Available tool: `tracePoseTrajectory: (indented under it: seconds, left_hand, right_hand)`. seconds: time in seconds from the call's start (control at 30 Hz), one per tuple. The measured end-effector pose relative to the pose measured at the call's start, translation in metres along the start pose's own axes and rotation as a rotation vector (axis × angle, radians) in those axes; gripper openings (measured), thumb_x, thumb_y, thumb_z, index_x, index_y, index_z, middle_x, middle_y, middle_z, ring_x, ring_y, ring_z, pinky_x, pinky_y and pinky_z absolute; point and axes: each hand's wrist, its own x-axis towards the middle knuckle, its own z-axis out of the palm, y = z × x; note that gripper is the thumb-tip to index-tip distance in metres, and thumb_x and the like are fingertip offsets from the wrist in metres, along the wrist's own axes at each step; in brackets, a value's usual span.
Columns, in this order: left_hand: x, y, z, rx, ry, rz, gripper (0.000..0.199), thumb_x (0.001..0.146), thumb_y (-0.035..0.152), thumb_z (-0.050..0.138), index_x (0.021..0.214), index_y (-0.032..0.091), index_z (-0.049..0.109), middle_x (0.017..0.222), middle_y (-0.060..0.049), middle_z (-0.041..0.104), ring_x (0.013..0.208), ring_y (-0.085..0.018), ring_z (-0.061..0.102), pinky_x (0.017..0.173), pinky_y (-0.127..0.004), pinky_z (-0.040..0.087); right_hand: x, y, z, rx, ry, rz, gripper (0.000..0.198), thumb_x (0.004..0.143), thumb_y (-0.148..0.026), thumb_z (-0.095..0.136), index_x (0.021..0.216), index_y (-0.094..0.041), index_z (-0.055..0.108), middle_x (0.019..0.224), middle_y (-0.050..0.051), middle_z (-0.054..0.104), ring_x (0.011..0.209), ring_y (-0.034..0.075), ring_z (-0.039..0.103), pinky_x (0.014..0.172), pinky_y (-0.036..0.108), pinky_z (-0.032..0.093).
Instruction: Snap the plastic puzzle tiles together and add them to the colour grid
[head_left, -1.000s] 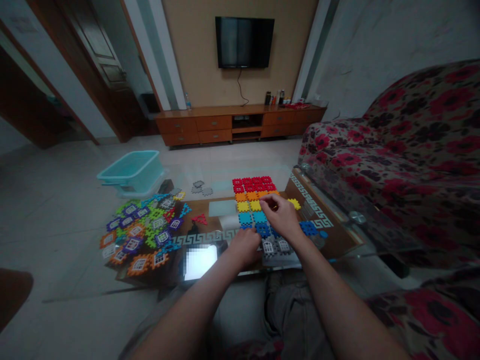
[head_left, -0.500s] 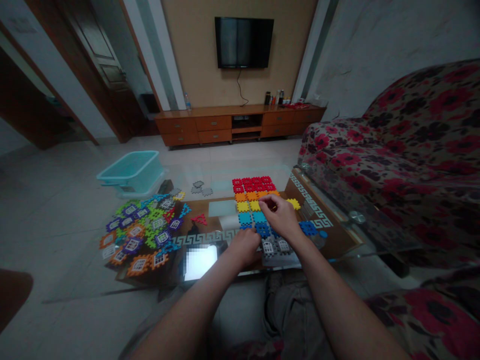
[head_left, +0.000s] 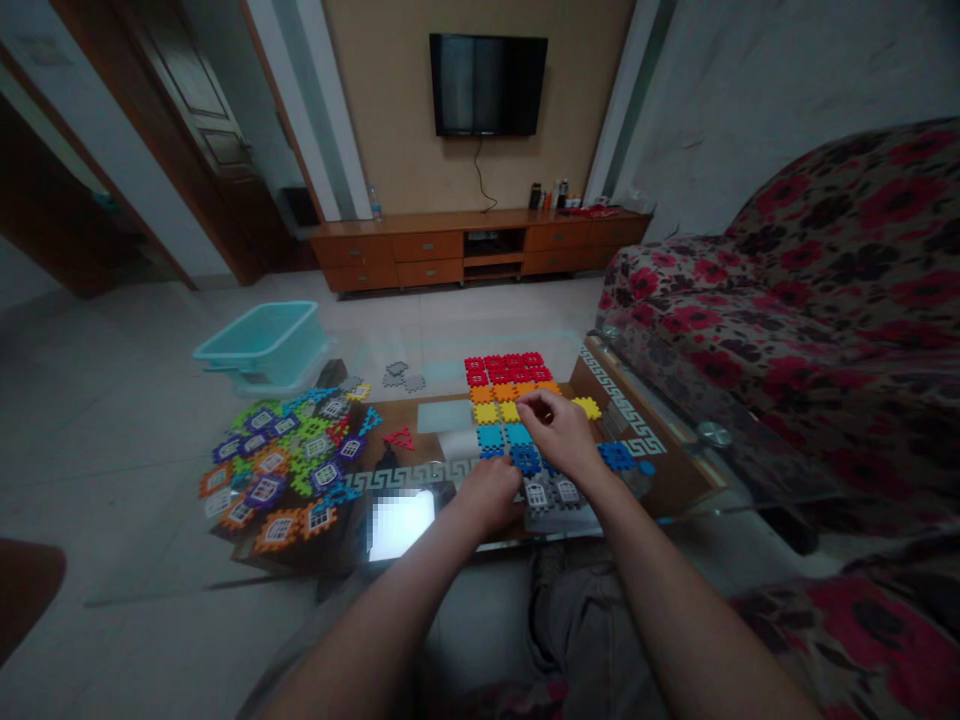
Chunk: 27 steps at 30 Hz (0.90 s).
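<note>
On the glass table, toothed plastic building tiles lie in rows by colour: red tiles (head_left: 507,368), orange tiles (head_left: 482,395), yellow tiles (head_left: 486,413), light blue tiles (head_left: 491,437), dark blue tiles (head_left: 526,459) and grey window tiles (head_left: 537,494). My right hand (head_left: 559,428) hovers over the rows, thumb and index fingertips closed at a yellow tile's edge; whether they grip it I cannot tell. It hides part of the middle rows. My left hand (head_left: 491,493) is curled closed at the left end of the dark blue and grey rows. Its fingertips are hidden.
A heap of mixed tiles (head_left: 292,440) covers the table's left side. Near it are a red triangular piece (head_left: 400,438), several loose grey pieces (head_left: 405,377) and a bright-screened device (head_left: 401,525). Beyond stands a teal plastic tub (head_left: 262,340). A flowered sofa (head_left: 697,290) is at right.
</note>
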Motion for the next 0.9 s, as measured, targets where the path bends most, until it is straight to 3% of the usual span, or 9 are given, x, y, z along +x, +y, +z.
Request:
tracePoseTrajectory:
  seconds: [0.7, 0.9]
  left_hand:
    - [-0.0020, 0.0003, -0.0040, -0.024, -0.022, -0.007, 0.025, 0.082, 0.030, 0.063, 0.100, 0.014, 0.068, 0.107, -0.014, 0.067, 0.102, -0.027, 0.064, 0.087, -0.035, 0.052]
    - [-0.0052, 0.0035, -0.0075, -0.015, 0.005, -0.001, 0.039, 0.076, 0.040, 0.068, 0.103, 0.013, 0.066, 0.108, -0.016, 0.066, 0.100, -0.030, 0.065, 0.086, -0.037, 0.053]
  right_hand:
    - [-0.0003, 0.0016, 0.0008, -0.003, 0.000, -0.020, 0.016, 0.085, -0.028, 0.056, 0.081, -0.019, 0.069, 0.075, 0.003, 0.071, 0.066, 0.018, 0.065, 0.064, 0.028, 0.048]
    - [-0.0002, -0.0004, 0.0003, -0.016, -0.006, -0.009, 0.016, 0.084, -0.027, 0.056, 0.081, -0.019, 0.069, 0.075, 0.003, 0.071, 0.066, 0.018, 0.064, 0.063, 0.028, 0.047]
